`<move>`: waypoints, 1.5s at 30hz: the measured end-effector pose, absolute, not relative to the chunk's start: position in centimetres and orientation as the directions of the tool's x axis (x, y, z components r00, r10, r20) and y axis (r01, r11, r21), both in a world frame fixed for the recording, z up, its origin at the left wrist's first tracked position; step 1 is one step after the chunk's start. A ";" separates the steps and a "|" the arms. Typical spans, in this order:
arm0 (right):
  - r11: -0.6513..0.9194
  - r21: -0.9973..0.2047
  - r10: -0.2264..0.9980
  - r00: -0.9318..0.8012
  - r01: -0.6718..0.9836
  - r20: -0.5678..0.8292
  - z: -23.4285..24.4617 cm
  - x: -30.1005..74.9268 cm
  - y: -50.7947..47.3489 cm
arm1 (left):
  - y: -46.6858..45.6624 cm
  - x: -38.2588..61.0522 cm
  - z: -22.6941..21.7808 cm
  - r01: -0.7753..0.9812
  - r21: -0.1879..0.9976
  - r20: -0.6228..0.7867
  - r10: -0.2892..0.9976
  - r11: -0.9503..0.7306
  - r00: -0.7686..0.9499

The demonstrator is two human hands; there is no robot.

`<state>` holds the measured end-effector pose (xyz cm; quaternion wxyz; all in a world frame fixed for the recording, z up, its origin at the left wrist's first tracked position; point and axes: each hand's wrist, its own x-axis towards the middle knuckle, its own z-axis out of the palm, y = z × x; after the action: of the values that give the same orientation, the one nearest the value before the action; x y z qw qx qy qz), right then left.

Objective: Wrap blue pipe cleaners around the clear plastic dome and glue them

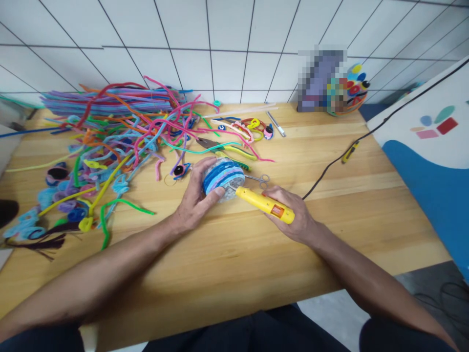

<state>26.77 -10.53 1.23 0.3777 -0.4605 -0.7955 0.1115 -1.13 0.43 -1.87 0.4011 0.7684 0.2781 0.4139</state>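
Observation:
My left hand (195,196) is wrapped round the left side of a round piece (224,177) banded in blue, light blue and lilac fuzzy strips, with a greyish, clear-looking surface showing at its lower right. In my right hand (293,212) is a yellow hot glue gun (264,203), its nozzle pointing left at the lower right of the banded piece. Whether the tip touches it I cannot tell. Small scissors (262,180) lie just right of the piece. Pliers with yellow-green handles (227,149) rest behind it, and a small dark-eyed trinket (179,170) sits by my left fingers.
A tangled heap of coloured pipe cleaners (120,132) covers the table's left and back. A black cord (340,151) runs from near my right hand to the upper right. A basket (346,105) of bright pieces stands against the tiled wall; a yellow cutter (350,152) lies at right.

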 end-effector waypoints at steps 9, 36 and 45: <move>0.558 -0.510 0.810 -0.294 0.655 0.508 1.2 26.8 -10.5 | 0.5 -1.2 -1.9 0.095 0.842 0.421 0.757 -0.531 0.500; 0.535 -0.549 0.827 -0.265 0.642 0.496 1.0 26.8 -10.7 | 0.6 -1.2 -2.6 0.079 0.852 0.426 0.773 -0.518 0.469; 0.537 -0.549 0.826 -0.267 0.641 0.497 1.2 26.7 -10.7 | 0.6 -1.0 -2.2 0.069 0.844 0.440 0.761 -0.531 0.476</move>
<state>26.69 -10.71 1.17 0.3865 -0.4662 -0.7868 0.1197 -1.01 0.57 -2.20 0.3998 0.7604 0.2730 0.4328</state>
